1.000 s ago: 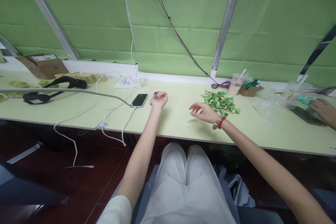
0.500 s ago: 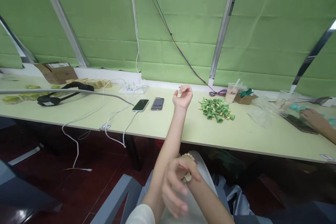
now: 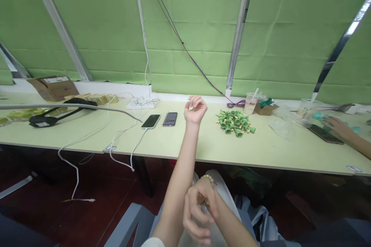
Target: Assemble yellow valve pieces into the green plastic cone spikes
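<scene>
At far left on the table point(image 3: 232, 148), an open carton point(image 3: 55, 88) is set against the wall, with a black strapped device point(image 3: 43, 120) in front; farther right, a power strip point(image 3: 142, 104) is placed along the far edge, and a white-edged phone point(image 3: 151, 121) is laid nearby with a cable attached, presumably for charging; a second phone point(image 3: 171, 119) is laid just beside it; to its right, the left hand point(image 3: 196, 110) is raised over the table, its fingers loosely curled and no object seen in it; nearer, over the lap, the right hand point(image 3: 199, 210) is bent at the wrist, its slightly blurred fingers parted and nothing visibly held; whether the left forearm is touched cannot be told; right of the left hand, green cone-shaped pieces point(image 3: 235, 122) are heaped, probably to be kept within reach; behind them a cup point(image 3: 249, 104) is stood, perhaps to be kept clear; at far right, another person's hand point(image 3: 337, 125) is held near teal pieces point(image 3: 317, 115).
</scene>
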Demonstrator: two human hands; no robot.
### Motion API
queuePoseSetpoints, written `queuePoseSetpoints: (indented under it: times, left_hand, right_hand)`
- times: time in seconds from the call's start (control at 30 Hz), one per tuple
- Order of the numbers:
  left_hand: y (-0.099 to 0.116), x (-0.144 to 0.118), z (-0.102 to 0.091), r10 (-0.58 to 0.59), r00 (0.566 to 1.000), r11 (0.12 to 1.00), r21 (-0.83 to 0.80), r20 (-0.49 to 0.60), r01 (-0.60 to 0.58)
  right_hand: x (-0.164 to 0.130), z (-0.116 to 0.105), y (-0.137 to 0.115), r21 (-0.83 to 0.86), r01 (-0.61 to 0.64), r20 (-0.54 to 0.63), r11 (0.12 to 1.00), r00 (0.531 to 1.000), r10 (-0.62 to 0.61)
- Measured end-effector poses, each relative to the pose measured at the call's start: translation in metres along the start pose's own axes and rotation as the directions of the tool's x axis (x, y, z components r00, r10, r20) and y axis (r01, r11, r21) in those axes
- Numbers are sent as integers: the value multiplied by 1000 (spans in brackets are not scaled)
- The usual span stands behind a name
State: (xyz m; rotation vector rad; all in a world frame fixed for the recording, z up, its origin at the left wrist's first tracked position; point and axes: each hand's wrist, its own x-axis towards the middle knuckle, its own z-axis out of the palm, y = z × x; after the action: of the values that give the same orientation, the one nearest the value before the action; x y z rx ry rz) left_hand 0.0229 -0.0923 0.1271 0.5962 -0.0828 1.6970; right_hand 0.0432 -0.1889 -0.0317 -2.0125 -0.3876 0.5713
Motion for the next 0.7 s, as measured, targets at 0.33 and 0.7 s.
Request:
queuePoseSetpoints:
  times: [0.33,0.7]
  left_hand:
    - [73,-6,-49,-58,996,973,-221,66,72]
    - [40,-34,-68,-346,937,755,607,49,247]
  right_hand:
    - [132,-5,-81,309,922,605,234,-1,-796]
    - [192,11,-128,-338,941,147,-19,33,-989]
